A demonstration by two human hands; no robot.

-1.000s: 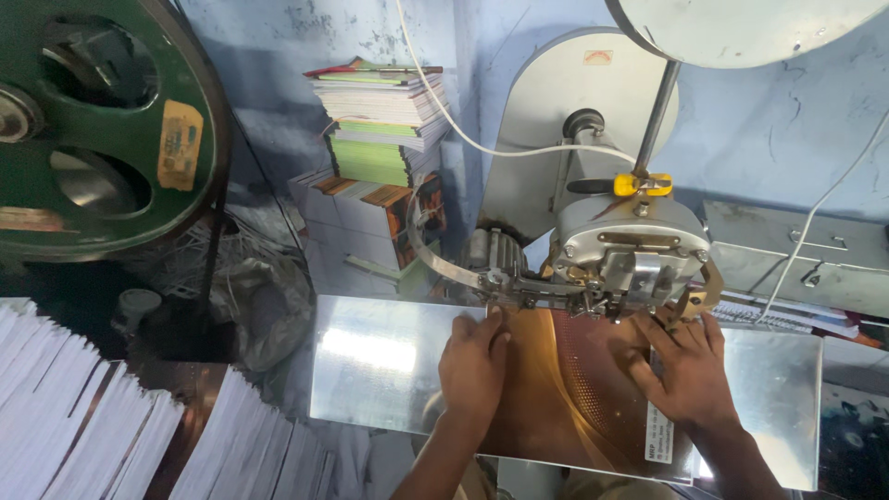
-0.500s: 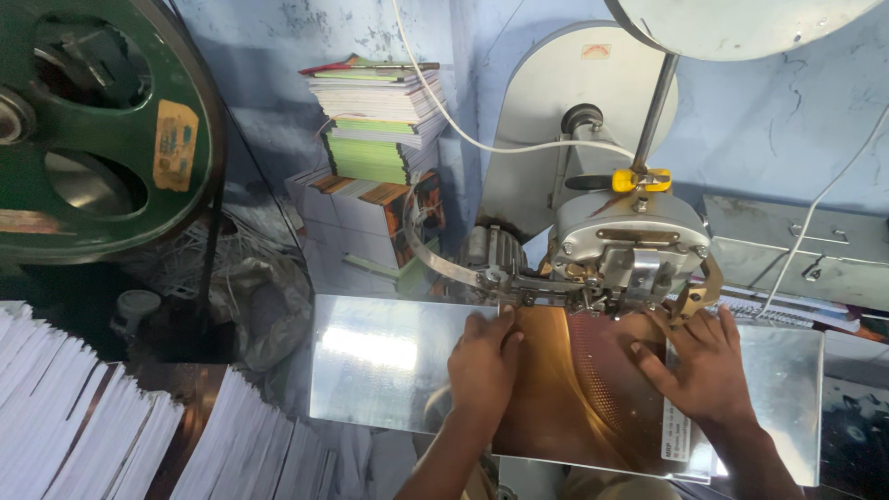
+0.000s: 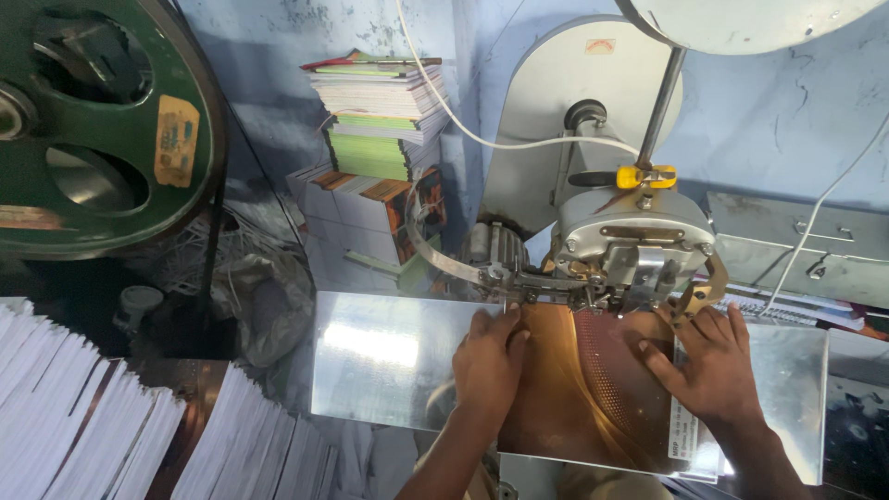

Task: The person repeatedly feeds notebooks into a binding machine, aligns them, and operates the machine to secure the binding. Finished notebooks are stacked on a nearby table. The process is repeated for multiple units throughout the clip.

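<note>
Both hands flat on brown booklet (image 3: 574, 389) at stitcher head (image 3: 634, 250) — left hand (image 3: 488, 361), right hand (image 3: 713, 366), fingers spread, pressing, not clenched. Booklet seated at counter (image 3: 389, 356) rear edge — stitching apparently underway.

From my feed, a mottled blue wall (image 3: 787, 120) rises beyond the hands; a big green wheel (image 3: 93, 130) hangs far left of them; stacked booklets (image 3: 380, 111) stand against the wall; light glares overhead.
</note>
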